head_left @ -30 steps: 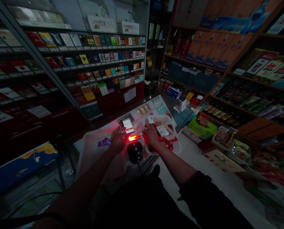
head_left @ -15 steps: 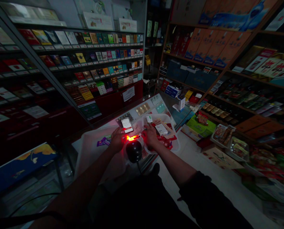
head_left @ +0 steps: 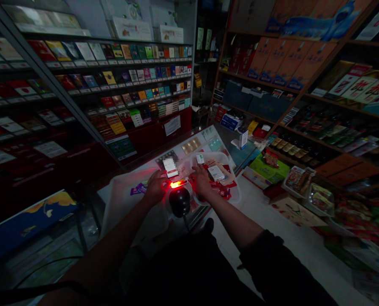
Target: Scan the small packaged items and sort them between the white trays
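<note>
Above a black barcode scanner [head_left: 179,201] is a small flat packet [head_left: 178,184], lit bright red by its beam; the glare hides what kind it is. My left hand [head_left: 157,187] has its fingers closed on the packet's left end. At the right end, the fingertips of my right hand [head_left: 202,182] pinch it. A phone [head_left: 171,167] with a lit screen lies just beyond the packet. Purple-wrapped snacks [head_left: 138,188] are in a white plastic tub [head_left: 112,203] beside my left hand. Under my right hand is a second tub [head_left: 237,193] of mixed packets, with a white pack [head_left: 215,173] on top.
The tubs stand on a glass counter [head_left: 205,138]. Cigarette shelves [head_left: 125,68] line the wall ahead. Shelves with orange boxes [head_left: 285,61] and bottles [head_left: 323,127] rise on the right. Packaged snacks [head_left: 294,180] are stacked at floor level there. A blue box [head_left: 30,221] lies at the left.
The view has shifted very slightly. Both hands stay at the packet over the scanner, and the red glow on it looks a little smaller.
</note>
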`<state>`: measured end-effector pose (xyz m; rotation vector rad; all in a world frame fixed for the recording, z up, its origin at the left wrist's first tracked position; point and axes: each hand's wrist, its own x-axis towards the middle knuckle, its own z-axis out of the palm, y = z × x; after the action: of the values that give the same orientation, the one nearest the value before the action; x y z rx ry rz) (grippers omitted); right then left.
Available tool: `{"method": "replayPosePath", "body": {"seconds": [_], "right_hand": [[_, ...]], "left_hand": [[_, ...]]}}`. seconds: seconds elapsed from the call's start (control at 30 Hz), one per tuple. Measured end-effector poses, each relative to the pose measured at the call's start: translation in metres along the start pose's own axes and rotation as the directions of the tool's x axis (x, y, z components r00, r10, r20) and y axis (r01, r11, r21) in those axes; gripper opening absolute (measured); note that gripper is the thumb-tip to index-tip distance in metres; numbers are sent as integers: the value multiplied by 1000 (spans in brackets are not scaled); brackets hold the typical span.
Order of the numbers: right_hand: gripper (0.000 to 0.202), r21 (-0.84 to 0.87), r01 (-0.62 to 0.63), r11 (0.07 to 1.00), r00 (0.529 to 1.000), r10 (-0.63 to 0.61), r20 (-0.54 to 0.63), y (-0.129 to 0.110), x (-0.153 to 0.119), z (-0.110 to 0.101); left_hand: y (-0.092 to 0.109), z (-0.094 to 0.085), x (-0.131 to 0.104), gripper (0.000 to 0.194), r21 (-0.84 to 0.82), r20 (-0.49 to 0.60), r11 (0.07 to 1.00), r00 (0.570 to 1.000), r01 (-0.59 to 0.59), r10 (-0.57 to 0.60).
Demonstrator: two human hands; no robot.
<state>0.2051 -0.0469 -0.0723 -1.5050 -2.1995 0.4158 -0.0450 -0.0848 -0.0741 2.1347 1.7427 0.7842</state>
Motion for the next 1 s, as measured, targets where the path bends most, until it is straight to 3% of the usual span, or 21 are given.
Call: {"method": "replayPosePath", "body": {"seconds": [0.3,0.6,0.73,1.0], "right_hand": [[19,2,21,1000,999,-21,-30,17,-14,-27],[19,-57,-32,998,989,24,-149,40,-68,-56],[19,-55,-73,996,984,63,-167,52,-94,-60],[23,-116,-116,986,973,90,-210,65,-130,-53]], "left_hand": [[34,3,15,23,17,48,998,998,-53,52],[99,1,23,24,92,192,967,958,-236,216],[121,13,20,22,125,245,947,934,-295,259],[138,46,10,15,199,290,894,895,-402,338]]}}
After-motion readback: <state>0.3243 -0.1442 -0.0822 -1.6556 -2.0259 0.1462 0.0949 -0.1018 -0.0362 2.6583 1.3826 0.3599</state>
